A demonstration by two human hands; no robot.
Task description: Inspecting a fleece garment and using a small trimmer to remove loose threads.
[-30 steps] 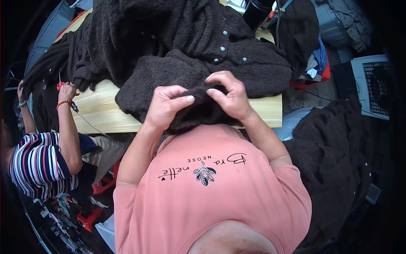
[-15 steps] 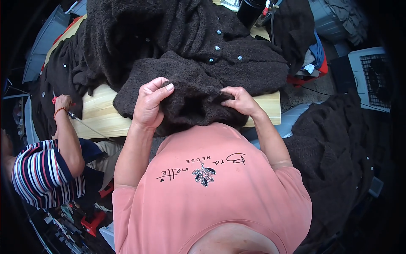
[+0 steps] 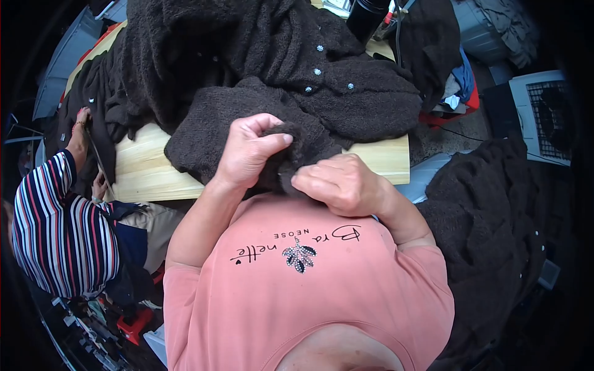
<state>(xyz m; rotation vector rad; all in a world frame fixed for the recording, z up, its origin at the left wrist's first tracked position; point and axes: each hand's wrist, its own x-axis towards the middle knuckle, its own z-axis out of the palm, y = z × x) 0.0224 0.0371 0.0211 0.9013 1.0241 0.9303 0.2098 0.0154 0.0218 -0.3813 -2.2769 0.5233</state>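
Observation:
A dark brown fuzzy knit cardigan point(image 3: 213, 120) lies bunched at the near edge of the table, part of it drawn toward my body. My left hand point(image 3: 247, 151) pinches a fold of it between thumb and curled fingers. Close beside, my right hand point(image 3: 337, 183) is closed in a fist on the same knit, lower and nearer my shirt. What exactly sits inside the right fingers is hidden by the knuckles. Beyond both hands, more dark knit spreads out, with sparkly round buttons point(image 3: 317, 72) on it.
Under the knits is a pale wooden table point(image 3: 145, 167). At the left works a person in a striped top point(image 3: 65, 238), one hand point(image 3: 83, 116) on dark knit. Another dark knit heap point(image 3: 486, 210) lies at right. A black cylinder point(image 3: 366, 18) stands at the back, near a red crate point(image 3: 475, 102).
My right hand has moved left and nearer my body, closing into a fist. My left hand has shifted right, and the opening in the knit has collapsed. The co-worker's arm reaches farther away.

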